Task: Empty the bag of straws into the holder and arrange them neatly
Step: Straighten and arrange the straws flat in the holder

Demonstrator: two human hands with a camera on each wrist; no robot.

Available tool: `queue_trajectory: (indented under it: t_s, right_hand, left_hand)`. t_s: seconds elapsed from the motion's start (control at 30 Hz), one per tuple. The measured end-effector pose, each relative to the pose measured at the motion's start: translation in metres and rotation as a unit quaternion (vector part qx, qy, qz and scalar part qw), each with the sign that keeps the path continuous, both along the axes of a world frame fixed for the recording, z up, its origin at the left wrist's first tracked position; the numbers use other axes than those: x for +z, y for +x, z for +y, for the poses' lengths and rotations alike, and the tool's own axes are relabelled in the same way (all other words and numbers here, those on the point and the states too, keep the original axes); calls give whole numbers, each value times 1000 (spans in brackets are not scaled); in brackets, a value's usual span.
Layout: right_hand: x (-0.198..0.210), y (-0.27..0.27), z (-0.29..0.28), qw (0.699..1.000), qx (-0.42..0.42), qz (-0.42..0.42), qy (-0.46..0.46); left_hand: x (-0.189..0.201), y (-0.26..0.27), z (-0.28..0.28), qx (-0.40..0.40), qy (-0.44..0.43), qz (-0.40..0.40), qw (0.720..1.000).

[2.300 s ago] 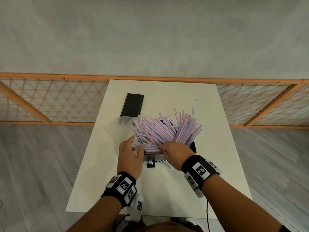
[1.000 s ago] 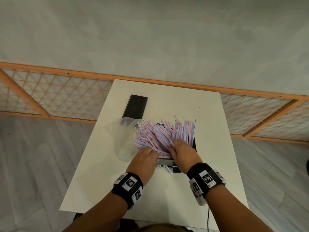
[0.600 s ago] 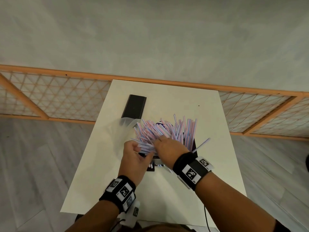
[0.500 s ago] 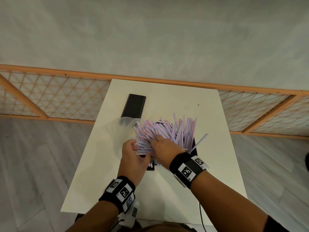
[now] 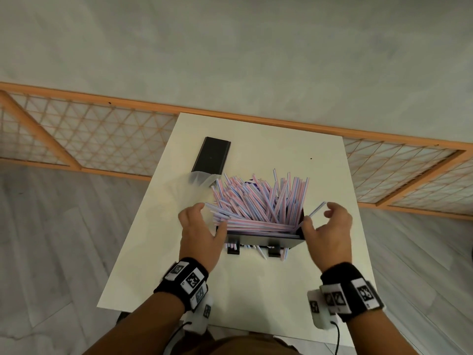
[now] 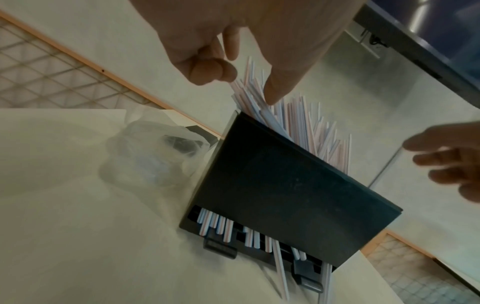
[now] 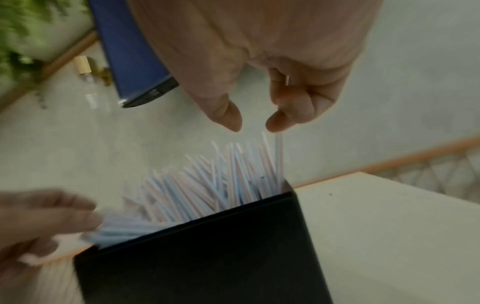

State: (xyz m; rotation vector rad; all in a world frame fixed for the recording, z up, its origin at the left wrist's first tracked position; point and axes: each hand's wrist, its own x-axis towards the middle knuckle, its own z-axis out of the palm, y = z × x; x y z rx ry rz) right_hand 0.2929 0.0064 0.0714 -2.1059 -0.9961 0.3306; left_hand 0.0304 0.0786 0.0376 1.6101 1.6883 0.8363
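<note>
From the head view, a black holder [image 5: 265, 240] stands on the white desk [image 5: 256, 283]. It is packed with pink and blue straws [image 5: 256, 201]. They lean every which way, most with their long sides tipping away from the person, and the front ones lie almost flat along the holder's near wall. Just left of the holder sits the empty clear bag [image 5: 198, 179]. Behind the bag lies a flat black box [image 5: 212, 155]. The left hand [image 5: 198, 231] is at the holder's left end and the right hand [image 5: 330, 231] at its right end. Both are spread wide and grip nothing.

From the left wrist, the left hand's fingertips [image 6: 272, 96] touch the straw tips at the holder's top corner. More straw ends poke out of a slot at the holder's bottom. The crumpled bag lies beside the holder.

From the right wrist, the right hand's thumb and finger hang just above the tallest straws, a little apart. The holder's dark wall hides the straws' lower parts.
</note>
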Motion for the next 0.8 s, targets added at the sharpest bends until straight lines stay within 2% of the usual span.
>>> queue_trajectory:
  t_s: [0.07, 0.17, 0.3, 0.43, 0.57, 0.67, 0.8]
  right_hand:
    - [-6, 14, 11, 998, 6, 44, -44]
    - [-9, 16, 26, 993, 76, 65, -68]
    - [-6, -8, 36, 980, 183, 6, -83]
    - [-11, -39, 45, 941, 296, -69, -148]
    - [-20, -55, 57, 925, 323, -71, -188]
    - [-24, -63, 63, 913, 345, -92, -198]
    - [-25, -63, 67, 899, 380, -115, -184]
  left_hand:
    - [-1, 0, 2, -3, -32, -11, 999]
    - [-1, 3, 3, -48, -49, -31, 997]
    - [-5, 9, 1, -86, -46, -3, 995]
    - [-4, 8, -1, -68, -60, -26, 996]
    - [-2, 5, 4, -85, -54, -42, 994]
    - [-4, 4, 7, -128, -32, -4, 991]
    - [-3, 1, 11, -139, -29, 55, 988]
